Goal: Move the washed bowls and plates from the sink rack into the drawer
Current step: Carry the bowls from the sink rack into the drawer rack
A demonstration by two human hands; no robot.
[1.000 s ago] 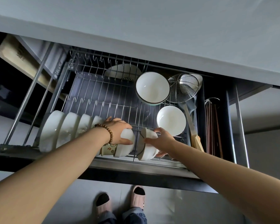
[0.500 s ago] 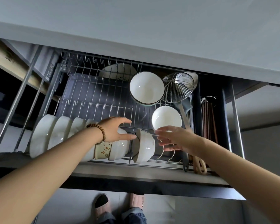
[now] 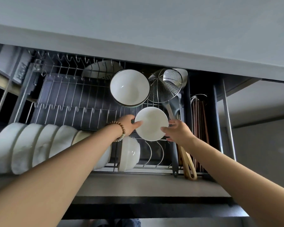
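A bowl (image 3: 151,123) is being held at mid-right of the drawer (image 3: 138,185) rack, just in front of the big bowl (image 3: 129,87); whether it's clear of the wires can't be told. It is being pinched at opposite rims by L hand (image 3: 129,124) and R hand (image 3: 177,131), fingers (image 3: 171,124) clamped on the edge w/ thumbs inside, prob. so it can be tipped on edge like the bowl row (image 3: 31,145) at front left. Free slots (image 3: 152,153) are being offered just in front, btwn the end bowl (image 3: 129,154) and the handles (image 3: 187,161). The R side is being crowded by the skimmer (image 3: 165,85) handle.
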